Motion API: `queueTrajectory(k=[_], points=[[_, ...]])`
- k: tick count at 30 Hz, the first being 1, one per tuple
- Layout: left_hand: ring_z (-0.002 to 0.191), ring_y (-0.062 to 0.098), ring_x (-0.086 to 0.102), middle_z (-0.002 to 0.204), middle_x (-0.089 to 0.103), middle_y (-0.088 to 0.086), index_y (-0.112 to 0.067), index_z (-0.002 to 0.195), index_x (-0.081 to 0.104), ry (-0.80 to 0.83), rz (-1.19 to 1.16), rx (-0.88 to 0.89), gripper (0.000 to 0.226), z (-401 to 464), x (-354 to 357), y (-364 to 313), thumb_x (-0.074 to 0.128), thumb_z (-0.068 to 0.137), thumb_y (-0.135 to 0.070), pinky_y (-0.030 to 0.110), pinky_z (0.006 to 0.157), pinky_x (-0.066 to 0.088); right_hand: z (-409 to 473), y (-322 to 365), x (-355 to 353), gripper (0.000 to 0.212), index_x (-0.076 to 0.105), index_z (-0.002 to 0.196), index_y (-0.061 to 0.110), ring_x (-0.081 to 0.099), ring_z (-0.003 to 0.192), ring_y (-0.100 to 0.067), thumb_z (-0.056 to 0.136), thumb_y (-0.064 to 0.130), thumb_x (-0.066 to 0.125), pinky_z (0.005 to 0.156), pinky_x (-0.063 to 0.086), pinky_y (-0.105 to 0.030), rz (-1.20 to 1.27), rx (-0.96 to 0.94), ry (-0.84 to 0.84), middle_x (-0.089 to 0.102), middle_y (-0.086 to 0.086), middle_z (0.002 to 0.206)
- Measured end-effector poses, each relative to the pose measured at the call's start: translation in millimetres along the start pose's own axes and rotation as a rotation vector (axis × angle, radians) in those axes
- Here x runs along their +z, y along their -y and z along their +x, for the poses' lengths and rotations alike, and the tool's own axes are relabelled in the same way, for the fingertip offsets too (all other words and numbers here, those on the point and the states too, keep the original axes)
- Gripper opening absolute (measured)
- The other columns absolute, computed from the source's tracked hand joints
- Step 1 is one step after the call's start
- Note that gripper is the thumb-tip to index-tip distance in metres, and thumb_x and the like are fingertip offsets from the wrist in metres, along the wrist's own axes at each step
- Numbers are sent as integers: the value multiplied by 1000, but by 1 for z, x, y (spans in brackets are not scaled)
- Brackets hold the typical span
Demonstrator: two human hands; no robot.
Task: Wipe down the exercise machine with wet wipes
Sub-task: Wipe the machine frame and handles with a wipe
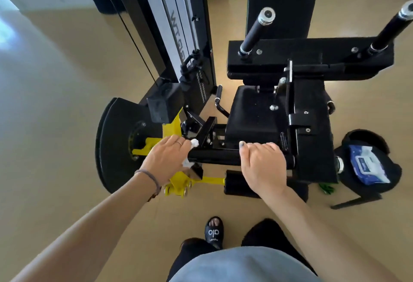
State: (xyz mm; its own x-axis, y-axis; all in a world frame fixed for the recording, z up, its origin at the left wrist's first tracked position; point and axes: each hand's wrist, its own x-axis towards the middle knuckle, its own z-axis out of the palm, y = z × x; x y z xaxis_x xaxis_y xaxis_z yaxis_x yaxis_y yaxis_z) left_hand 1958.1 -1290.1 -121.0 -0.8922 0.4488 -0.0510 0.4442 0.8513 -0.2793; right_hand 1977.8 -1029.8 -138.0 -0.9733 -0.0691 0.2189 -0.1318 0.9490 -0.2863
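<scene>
The black exercise machine (257,114) with yellow parts fills the middle of the head view. A black padded roller bar (214,155) runs across its near end. My left hand (166,159) presses a white wet wipe (194,143) against the left end of that bar; the wipe shows in small bits past my fingers. My right hand (262,163) is closed over the right part of the same bar. A blue pack of wet wipes (366,165) lies on a round black stool at the right.
The round black stool (380,183) stands right of the machine. A weight stack column (178,36) rises at the back left. Two black handles (257,31) stick up behind the seat. A black disc (111,147) is left of my hand. My sandalled foot (214,232) rests on the tan floor.
</scene>
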Motion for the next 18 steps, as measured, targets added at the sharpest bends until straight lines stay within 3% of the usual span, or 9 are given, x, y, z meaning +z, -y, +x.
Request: queueTrajectory(k=[2, 6, 8, 11, 15, 18], points=[[93, 22, 61, 97, 66, 1, -17, 106, 60, 14, -15, 33, 28, 8, -1, -2, 74, 85, -28, 34, 84, 53, 0, 1, 2, 68, 52, 58, 20, 55, 54, -17, 109, 40, 12, 76, 49, -38, -43, 30, -41, 54, 8, 54], [103, 23, 60, 107, 66, 4, -14, 118, 56, -28, -125, 136, 34, 34, -11, -56, 64, 92, -33, 33, 91, 48, 0, 6, 12, 68, 53, 55, 18, 45, 46, -16, 110, 36, 20, 59, 40, -35, -102, 69, -161, 50, 6, 49], [106, 24, 60, 111, 66, 5, -13, 121, 54, -60, -168, 174, 38, 37, -15, -60, 62, 92, -37, 33, 92, 48, 2, 7, 12, 63, 45, 53, 21, 37, 45, -14, 110, 35, 23, 57, 34, -32, -106, 80, -192, 42, 10, 47], [106, 23, 59, 113, 64, 3, -14, 122, 52, -32, -140, 240, 35, 22, -10, -15, 59, 95, -36, 33, 92, 48, 4, 8, 11, 58, 35, 52, 25, 31, 43, -12, 109, 34, 25, 56, 30, -31, -116, 91, -200, 33, 13, 45], [104, 20, 58, 111, 64, 0, -17, 121, 54, 58, -172, 165, 45, -6, -1, 41, 48, 93, -52, 33, 91, 51, 5, 13, 11, 58, 25, 50, 30, 23, 39, -5, 108, 34, 26, 54, 29, -30, -113, 122, -199, 24, 13, 41], [106, 20, 57, 111, 64, -1, -18, 123, 52, 66, -183, 133, 43, 4, -9, 26, 37, 100, -51, 32, 89, 47, 5, 14, 13, 57, 25, 52, 31, 20, 40, -1, 109, 34, 26, 55, 26, -29, -126, 132, -222, 20, 15, 42]])
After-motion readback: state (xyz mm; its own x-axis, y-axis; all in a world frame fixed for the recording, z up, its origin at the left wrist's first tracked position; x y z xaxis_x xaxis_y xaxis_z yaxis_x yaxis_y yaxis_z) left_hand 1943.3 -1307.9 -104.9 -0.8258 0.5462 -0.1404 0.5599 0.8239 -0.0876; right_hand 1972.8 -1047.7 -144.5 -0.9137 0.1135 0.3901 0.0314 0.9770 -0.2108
